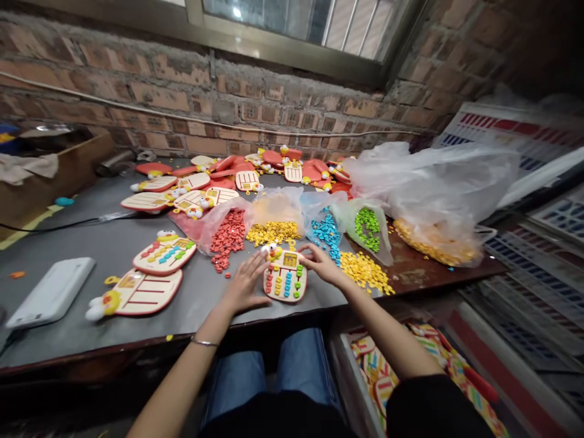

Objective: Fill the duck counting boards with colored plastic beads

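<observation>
A small toy board [285, 278] with a duck-like head lies on the grey table top in front of me. Its slots carry red, yellow, blue and green beads. My left hand [246, 283] rests at its left side, fingers stretched toward the head and thumb apart near the lower edge. At the upper right corner, my right hand [320, 263] has thumb and index finger close together by the green beads; what lies between them is too small to tell. Behind the board spill red beads [228, 234], yellow beads [274, 232], blue beads [326, 233] and green beads [367, 229] from bags.
To the left lie a beaded board [165, 252], an unbeaded board [152, 293] and a white power bank [52, 292]. Several boards [249, 180] are heaped at the back. Loose yellow pieces [365, 272] and a large plastic bag [433, 182] lie right; below stands a bin [349, 365] of boards.
</observation>
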